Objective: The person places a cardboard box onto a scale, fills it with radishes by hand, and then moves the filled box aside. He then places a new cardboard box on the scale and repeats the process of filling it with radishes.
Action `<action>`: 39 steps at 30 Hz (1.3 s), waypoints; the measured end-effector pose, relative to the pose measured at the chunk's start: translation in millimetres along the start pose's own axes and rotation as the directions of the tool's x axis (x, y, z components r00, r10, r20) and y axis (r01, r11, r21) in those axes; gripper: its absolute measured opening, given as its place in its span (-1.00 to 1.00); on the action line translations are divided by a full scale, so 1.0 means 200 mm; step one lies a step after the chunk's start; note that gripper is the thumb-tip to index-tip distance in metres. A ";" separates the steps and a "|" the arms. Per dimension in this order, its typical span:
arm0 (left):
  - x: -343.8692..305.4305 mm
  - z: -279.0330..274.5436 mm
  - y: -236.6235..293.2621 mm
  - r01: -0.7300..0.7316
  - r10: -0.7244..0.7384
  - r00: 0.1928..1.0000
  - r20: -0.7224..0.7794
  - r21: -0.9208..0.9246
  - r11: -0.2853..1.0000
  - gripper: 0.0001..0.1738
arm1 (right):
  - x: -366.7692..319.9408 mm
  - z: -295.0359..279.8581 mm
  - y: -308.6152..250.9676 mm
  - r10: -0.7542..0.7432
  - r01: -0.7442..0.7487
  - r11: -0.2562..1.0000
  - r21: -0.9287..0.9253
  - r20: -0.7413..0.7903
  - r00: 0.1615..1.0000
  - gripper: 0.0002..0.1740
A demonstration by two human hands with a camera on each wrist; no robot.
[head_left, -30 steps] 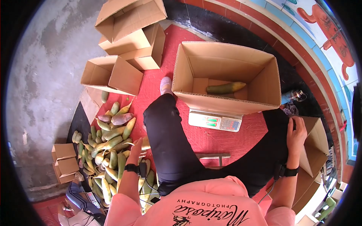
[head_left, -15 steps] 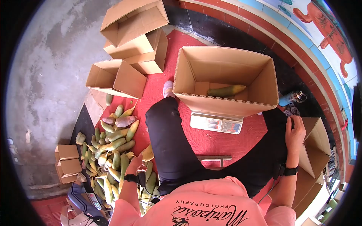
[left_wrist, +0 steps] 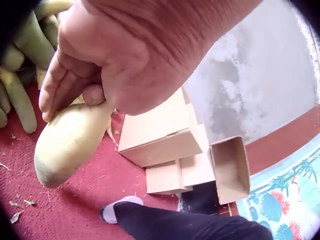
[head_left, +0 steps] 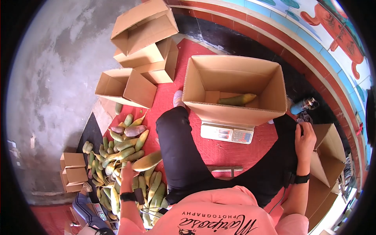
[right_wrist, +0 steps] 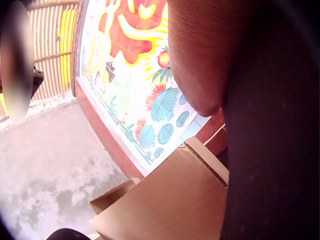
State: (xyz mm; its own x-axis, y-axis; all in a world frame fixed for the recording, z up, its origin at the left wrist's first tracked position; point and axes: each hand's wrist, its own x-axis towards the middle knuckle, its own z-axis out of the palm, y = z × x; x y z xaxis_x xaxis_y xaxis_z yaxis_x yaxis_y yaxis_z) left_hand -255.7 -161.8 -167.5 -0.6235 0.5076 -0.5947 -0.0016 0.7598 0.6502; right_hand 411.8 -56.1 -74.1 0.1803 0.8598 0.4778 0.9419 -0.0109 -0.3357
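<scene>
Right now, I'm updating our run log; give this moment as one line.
left hand: holds radish by its narrow end | right hand: rests on leg | box: on scale, another radish inside

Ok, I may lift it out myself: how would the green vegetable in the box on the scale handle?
The green vegetable looks solid and thick, so probably stiff and fairly heavy. Its rounded body might roll on the flat bottom of the box.
</scene>
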 end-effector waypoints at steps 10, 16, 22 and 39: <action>-0.64 -0.36 0.86 -0.535 0.516 0.795 -0.320 0.032 0.844 -0.39 | 0.01 -0.01 -0.01 0.014 -0.014 1.000 0.016 -0.020 1.000 -0.92; -0.76 -0.14 1.35 -0.659 0.663 0.740 -0.116 -0.321 0.680 -0.46 | 0.01 -0.02 0.01 0.038 -0.037 0.999 0.033 -0.021 0.999 -0.90; -0.83 0.76 1.67 -0.582 0.658 0.704 0.268 -0.313 0.750 -0.42 | -0.01 -0.04 0.06 0.074 -0.072 0.996 0.053 -0.025 0.997 -0.89; -0.58 2.01 1.70 -0.540 0.041 0.547 0.836 0.314 0.781 -0.34 | 0.02 -0.04 0.08 0.139 -0.140 0.987 0.083 0.020 0.990 -0.90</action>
State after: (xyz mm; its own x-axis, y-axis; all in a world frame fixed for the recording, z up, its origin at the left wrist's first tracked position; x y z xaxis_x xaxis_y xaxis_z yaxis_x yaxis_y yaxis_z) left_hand 130.6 201.0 -66.4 0.3131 0.6487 -0.6937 0.5814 0.4466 0.6801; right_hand 429.5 -56.3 -70.3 0.3034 0.8601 0.4101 0.8806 -0.0887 -0.4655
